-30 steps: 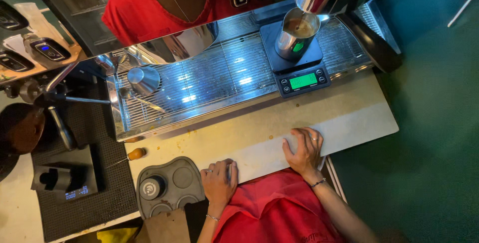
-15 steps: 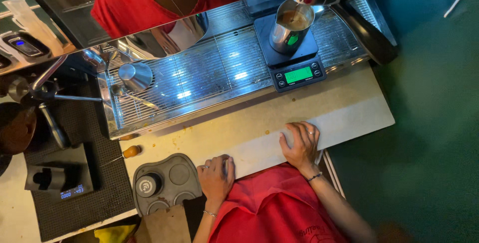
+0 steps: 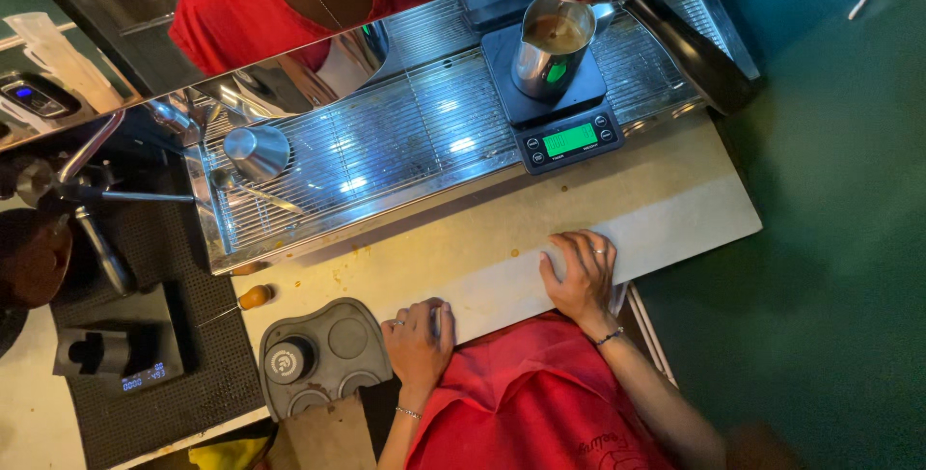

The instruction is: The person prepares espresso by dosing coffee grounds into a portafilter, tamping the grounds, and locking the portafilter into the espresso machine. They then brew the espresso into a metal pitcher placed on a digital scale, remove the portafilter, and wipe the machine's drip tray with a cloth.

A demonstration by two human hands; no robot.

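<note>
Both hands down on the pale counter (image 3: 675, 202), holding nothing: left hand (image 3: 417, 340) at the near edge just beside the dark tamping mat (image 3: 333, 335), fingers loosely bent; right hand (image 3: 582, 277) spread flat and wide, further right. Well apart from both, at the far side of the steel drip tray (image 3: 386, 156), a steel pitcher (image 3: 550, 50) upright on a black scale (image 3: 569, 137) with a lit green display, brown liquid inside, a spout close above its mouth.

Seems to be a watching step rather than a handling one. Best done with eyes on the green display and on the level in the pitcher, hands off the tray so nothing jogs the scale and upsets the reading. Worth checking the pitcher sits squarely on the platform, under the spout, not overhanging an edge. If reaching in, go with the right hand, the nearer one, and grip the pitcher by its body from the side without pressing down on the scale. Mind the small steel cup (image 3: 257, 152) lying tipped at the tray's left end.
</note>
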